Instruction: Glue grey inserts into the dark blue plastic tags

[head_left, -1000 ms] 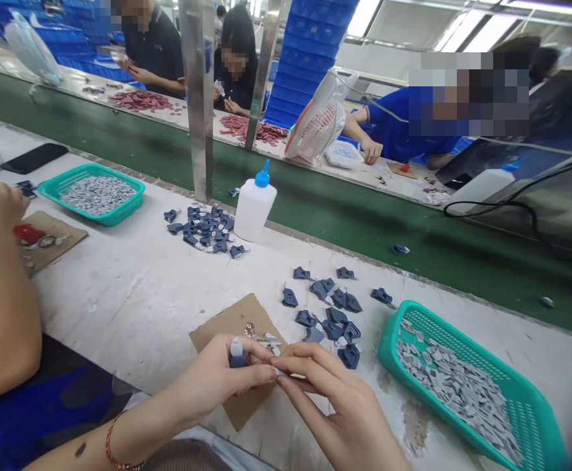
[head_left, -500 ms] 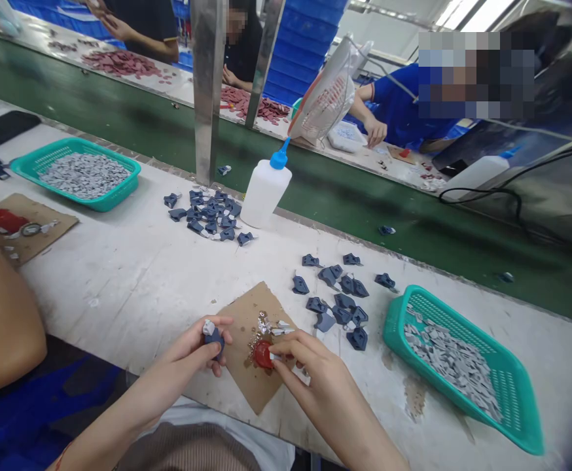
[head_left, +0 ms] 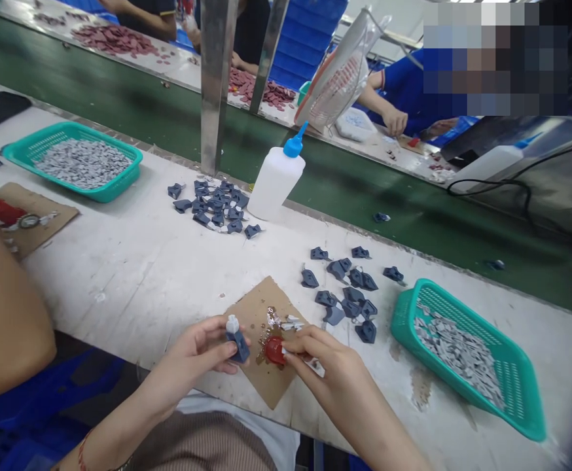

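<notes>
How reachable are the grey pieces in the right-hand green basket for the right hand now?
Probably yes: the grey pieces lie exposed in the open-topped green basket; only low navy pieces sit near the right hand, though it seems to pinch a small pale piece.

White worktop (head_left: 133, 261) runs diagonally across the foreground; surface scuffed, with a brownish worn patch (head_left: 421, 389) toward the right. Beyond it, a long green strip (head_left: 133, 98) separates this bench from a parallel pale far bench (head_left: 182, 57). Two metal posts: a broad one (head_left: 213, 91) at the worktop's far edge, with bright reflections, and a narrower one (head_left: 269, 55) behind, right. Background: stacked blue crates (head_left: 308, 42); plastic-wrapped fan (head_left: 338, 75) on the far side. Upper area pale and brightly lit; right edge dark. Lower left, blue plastic furniture (head_left: 74, 383) in shadow, type unclear.
</notes>
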### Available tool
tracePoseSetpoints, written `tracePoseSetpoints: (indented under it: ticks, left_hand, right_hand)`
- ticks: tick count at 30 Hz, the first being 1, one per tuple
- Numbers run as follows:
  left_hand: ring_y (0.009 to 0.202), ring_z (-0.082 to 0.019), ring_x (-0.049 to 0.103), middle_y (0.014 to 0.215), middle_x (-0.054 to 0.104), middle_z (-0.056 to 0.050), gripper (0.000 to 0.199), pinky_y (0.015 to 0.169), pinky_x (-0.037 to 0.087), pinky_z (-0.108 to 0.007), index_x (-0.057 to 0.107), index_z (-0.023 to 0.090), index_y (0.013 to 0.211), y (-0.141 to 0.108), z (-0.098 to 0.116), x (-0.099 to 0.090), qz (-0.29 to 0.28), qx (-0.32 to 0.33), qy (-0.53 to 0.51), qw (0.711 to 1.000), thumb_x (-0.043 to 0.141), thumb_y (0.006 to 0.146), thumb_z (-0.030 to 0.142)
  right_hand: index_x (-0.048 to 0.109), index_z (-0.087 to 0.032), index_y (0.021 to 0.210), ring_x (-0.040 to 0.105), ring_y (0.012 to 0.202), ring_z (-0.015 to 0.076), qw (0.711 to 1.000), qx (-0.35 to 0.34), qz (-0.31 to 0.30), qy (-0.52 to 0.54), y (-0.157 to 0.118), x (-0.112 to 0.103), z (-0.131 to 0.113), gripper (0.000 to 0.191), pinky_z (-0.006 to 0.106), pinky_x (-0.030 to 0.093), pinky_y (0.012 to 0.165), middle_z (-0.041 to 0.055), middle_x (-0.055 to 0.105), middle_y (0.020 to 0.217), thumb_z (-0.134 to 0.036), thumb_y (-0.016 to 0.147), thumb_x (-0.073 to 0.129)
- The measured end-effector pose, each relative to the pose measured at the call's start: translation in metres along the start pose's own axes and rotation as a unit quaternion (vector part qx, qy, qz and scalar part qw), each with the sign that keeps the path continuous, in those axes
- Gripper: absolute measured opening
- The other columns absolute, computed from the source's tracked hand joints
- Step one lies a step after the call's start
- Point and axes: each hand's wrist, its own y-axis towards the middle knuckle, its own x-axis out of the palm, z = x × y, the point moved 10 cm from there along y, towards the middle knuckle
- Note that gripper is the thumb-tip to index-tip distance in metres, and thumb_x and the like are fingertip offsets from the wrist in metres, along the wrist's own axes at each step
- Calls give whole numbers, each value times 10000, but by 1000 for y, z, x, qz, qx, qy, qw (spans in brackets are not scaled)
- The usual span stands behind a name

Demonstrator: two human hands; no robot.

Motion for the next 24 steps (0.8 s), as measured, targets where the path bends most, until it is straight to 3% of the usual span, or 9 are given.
tracePoseSetpoints:
  ticks: [6,16,24]
  left_hand:
    - [931,-188,660,1009,746,-76,223,732,510,-240,702,180,958,4,3,4,16,32,8,999,753,774,294]
    - [832,-149,673,921,738,-31,173,803,500,-252,684,176,915,12,-1,20,14,82,-16,996,755,763,216]
    - [845,-153,700,906,755,-30,152,782,525,-236,663,174,879,10,1,32,9,88,-36,995,762,771,212]
  right_hand:
    - [675,-214,854,664,819,178,1000,0,-4,-4,1,1,-1,180,270,529,699,44,664,866,-116,908,534]
    - [683,-213,848,657,823,190,1000,15,-6,11,2,1,1,187,302,526,706,49,665,875,-109,888,533]
    - [732,-228,829,658,863,189,978,61,43,195,-5,-20,0,81,300,528,768,42,692,877,-234,844,652]
